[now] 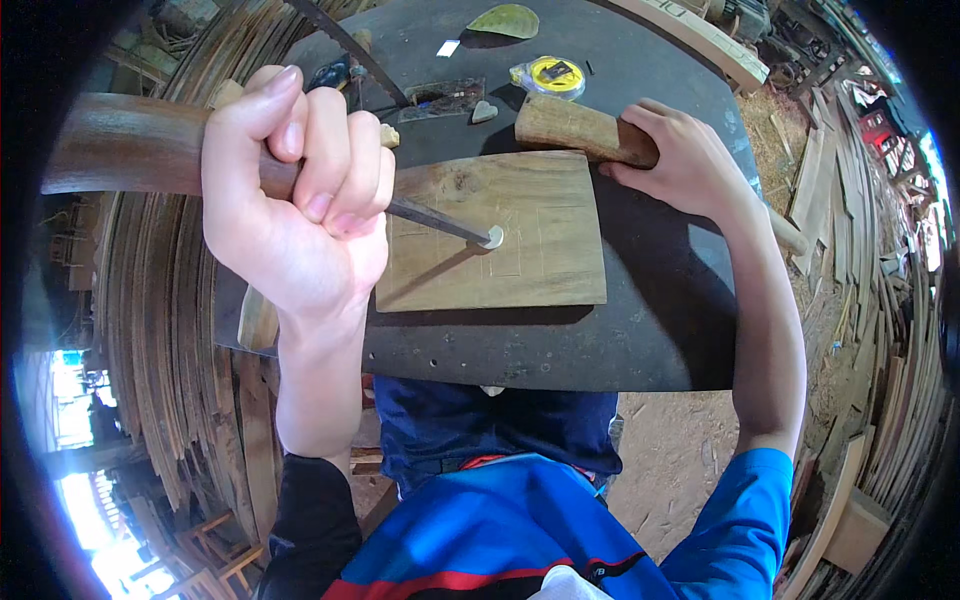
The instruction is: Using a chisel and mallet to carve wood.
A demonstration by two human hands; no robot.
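Note:
My left hand (295,190) is closed around the thick wooden handle of a chisel (440,217). The slanting metal blade reaches down to the right, its bright tip at the middle of a flat wooden board (430,270). Thin lines are scored on that board around the tip. Beyond the board's right far corner lies a wooden mallet (565,125), with my right hand (685,155) wrapped over it. Part of the mallet is hidden by that hand and wrist.
A dark worktable (660,340) bears the board. Farther back are a yellow tape measure (556,75), a green leaf (505,21), a small grey stone-like piece (484,112) and an upright metal bar (350,45). Stacked wood strips (150,300) stand at the left, more planks at right.

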